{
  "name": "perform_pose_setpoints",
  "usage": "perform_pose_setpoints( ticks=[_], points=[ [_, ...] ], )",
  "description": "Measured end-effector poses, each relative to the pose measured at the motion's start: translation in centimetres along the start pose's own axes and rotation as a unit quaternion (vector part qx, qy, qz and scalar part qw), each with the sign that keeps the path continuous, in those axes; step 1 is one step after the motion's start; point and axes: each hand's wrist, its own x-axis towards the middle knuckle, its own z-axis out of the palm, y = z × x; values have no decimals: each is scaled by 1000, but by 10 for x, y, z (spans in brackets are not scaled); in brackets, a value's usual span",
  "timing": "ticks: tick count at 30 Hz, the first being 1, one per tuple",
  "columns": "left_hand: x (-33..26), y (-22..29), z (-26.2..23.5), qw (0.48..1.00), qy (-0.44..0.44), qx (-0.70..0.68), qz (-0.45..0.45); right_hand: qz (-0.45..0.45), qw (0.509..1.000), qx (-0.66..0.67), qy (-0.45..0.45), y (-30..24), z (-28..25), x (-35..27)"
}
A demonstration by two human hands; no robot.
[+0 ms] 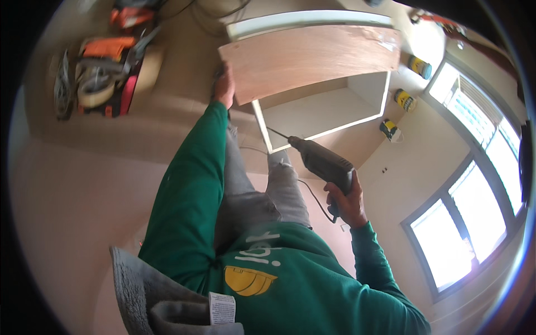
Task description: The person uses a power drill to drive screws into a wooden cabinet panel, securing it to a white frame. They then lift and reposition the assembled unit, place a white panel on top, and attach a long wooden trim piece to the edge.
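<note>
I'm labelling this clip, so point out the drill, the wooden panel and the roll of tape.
Drill (326,162), head view: middle of its body.
Wooden panel (312,60), head view: middle of its broad face.
Roll of tape (95,100), head view: its lower outer side.

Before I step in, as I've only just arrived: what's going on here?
The person's right hand holds a dark power drill, its bit pointing toward the left edge of a white, open box. Their left hand is at the left end of a wooden panel covering part of the box. Whether the bit touches is unclear.
</note>
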Motion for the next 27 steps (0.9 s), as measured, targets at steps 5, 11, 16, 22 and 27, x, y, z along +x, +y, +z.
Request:
perform_pose_setpoints(
  ticks=[5,11,16,22,27],
  points=[
    [-18,9,4,983,-54,-172,-23,-12,997,-75,8,9,-31,-6],
    [-17,22,12,993,10,-105,-45,-65,992,-105,9,52,-25,12],
    [-10,21,-1,999,30,9,29,-143,986,-80,-13,58,-13,14],
    [-12,26,3,984,-112,-139,6,-159,986,-57,5,70,-8,26],
    [-1,13,-7,994,-81,-69,-33,-1,993,110,47,94,6,-13]
  ],
)
